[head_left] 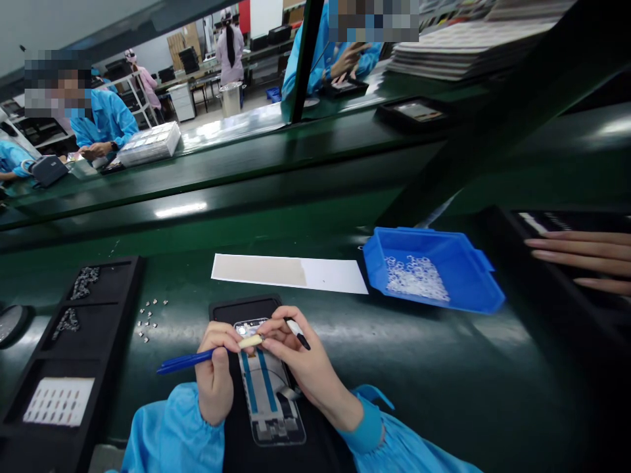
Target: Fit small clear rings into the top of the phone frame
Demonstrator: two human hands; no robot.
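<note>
My left hand (pixel 215 368) is closed around a slim blue pen-like tool (pixel 187 360) whose blue end points left. A cream-coloured piece (pixel 250 341) lies in line with it, between my hands. Between the fingers of my right hand (pixel 308 368) sits a black-and-white pen (pixel 297 333). Its thumb and index fingertips pinch close to the cream tip; any small part there is too small to name. Beneath both hands lies an opened phone housing (pixel 269 394) with blue strips, on a black tray (pixel 224 309). My hands hide part of its upper end.
A black compartment tray (pixel 106 328) holds small parts at left, beside loose tiny parts (pixel 148 322). A white-and-beige strip (pixel 290 272) lies ahead. A blue bin (pixel 434 269) holds small white pieces. Another person's hand (pixel 586 256) is over a dark tray at right. Co-workers sit opposite.
</note>
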